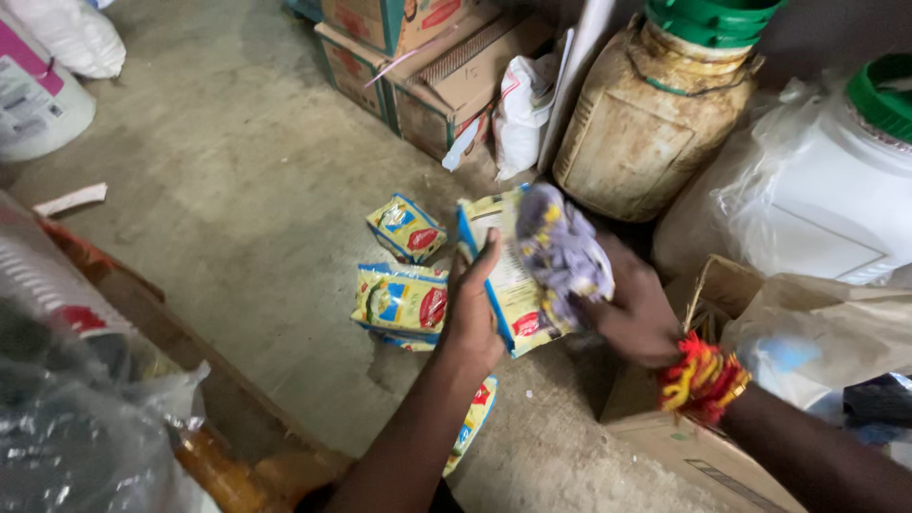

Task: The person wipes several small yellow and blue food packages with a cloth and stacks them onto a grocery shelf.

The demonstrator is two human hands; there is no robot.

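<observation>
My left hand [472, 318] grips a yellow and blue packet [503, 275] by its left edge, holding it upright above the concrete floor. My right hand [632, 313], with a red and yellow thread band on its wrist, presses a crumpled purple and yellow cloth [560, 252] against the face of that packet. On the floor to the left lie two more yellow packets, one [406, 228] farther away and one [401, 302] stacked on another. Under my left forearm a further packet [472, 423] shows partly.
Cardboard boxes [427, 66] stand at the back. A dirty tan jar with a green lid [655, 114] and a white jar with a green lid [836, 180] stand at right. An open cardboard box [684, 437] sits under my right wrist. Plastic bags [76, 418] fill the lower left.
</observation>
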